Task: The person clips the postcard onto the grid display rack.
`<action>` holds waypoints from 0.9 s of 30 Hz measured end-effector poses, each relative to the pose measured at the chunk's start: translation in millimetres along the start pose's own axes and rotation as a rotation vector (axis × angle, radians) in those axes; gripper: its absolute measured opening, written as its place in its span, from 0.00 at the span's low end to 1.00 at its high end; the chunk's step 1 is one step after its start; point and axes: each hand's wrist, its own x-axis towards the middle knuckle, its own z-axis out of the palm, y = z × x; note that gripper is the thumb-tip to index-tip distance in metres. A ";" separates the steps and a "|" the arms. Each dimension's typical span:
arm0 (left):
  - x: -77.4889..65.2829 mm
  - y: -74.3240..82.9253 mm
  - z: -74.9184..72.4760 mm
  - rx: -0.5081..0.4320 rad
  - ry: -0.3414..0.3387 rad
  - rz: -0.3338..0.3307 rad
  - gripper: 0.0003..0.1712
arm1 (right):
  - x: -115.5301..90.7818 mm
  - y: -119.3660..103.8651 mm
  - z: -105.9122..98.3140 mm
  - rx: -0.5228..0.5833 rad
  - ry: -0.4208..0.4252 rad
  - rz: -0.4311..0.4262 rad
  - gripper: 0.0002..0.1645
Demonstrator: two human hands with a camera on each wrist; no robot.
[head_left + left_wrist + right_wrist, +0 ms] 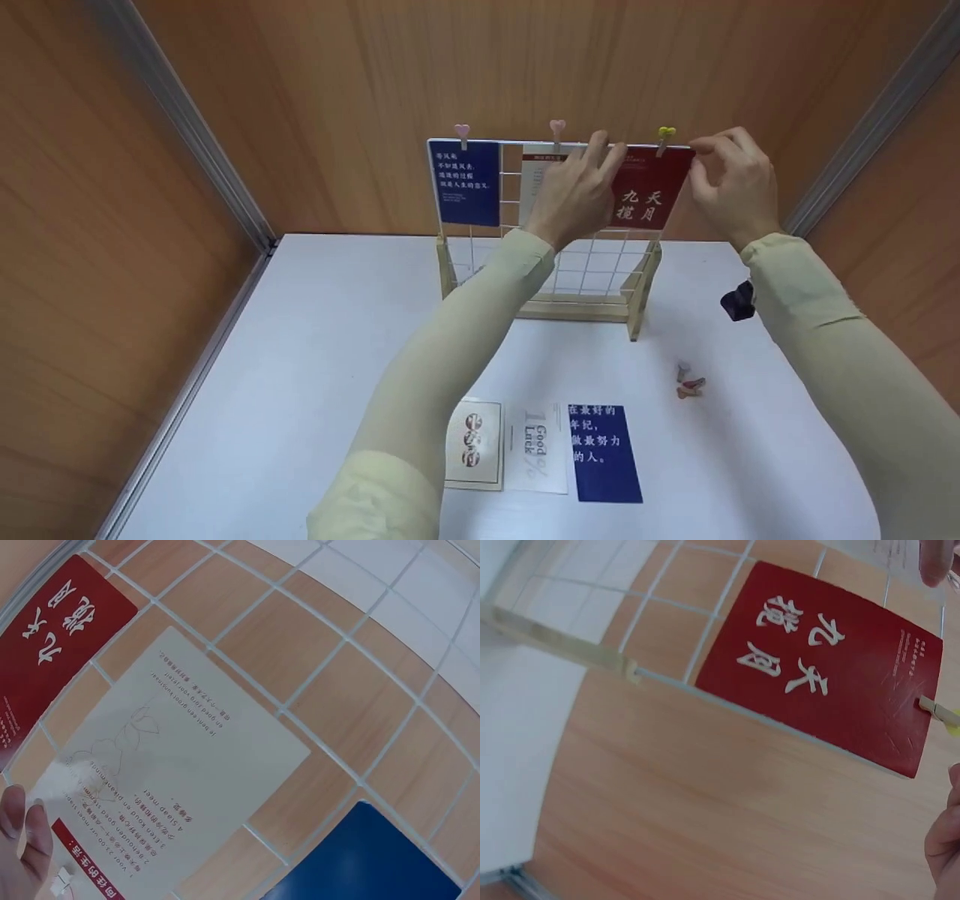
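Note:
A white wire grid rack (581,262) stands on wooden feet with three cards clipped along its top edge. Farthest left hangs a blue card (469,187) under a pink heart clothespin (462,133). A white card (187,757) hangs in the middle under another pink heart clothespin (557,127), partly hidden by my left hand (576,191). That hand has its fingers extended at the top edge, between the white and red cards. The red card (821,667) hangs at right under a yellow clothespin (666,136). My right hand (739,180) is beside its upper right corner, fingers bent loosely.
Three cards lie on the white table in front: a cream card (480,442), a white "Good Luck" card (536,457) and a blue card (604,480). Several loose clothespins (690,387) lie to the right. A small black object (738,301) is near the right sleeve. Wooden panels (390,67) enclose the table.

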 end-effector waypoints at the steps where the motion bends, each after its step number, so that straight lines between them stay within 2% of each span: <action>1: -2.0 0.0 0.0 -0.016 0.002 0.008 0.28 | -2.1 0.9 0.6 0.010 0.007 -0.005 0.14; 6: -14.1 -0.1 1.1 -0.074 0.006 0.025 0.26 | -15.3 5.4 2.6 0.050 0.022 -0.010 0.13; 14: -37.4 -7.2 9.1 -0.124 0.049 0.032 0.25 | -38.9 10.8 1.3 0.069 0.019 0.004 0.13; 20: -58.9 -10.7 16.7 -0.144 0.049 0.003 0.24 | -59.6 20.8 1.4 0.085 -0.003 0.022 0.11; 27: -92.0 -18.5 28.0 -0.216 0.045 -0.040 0.22 | -80.3 32.5 14.1 0.085 -0.041 0.047 0.10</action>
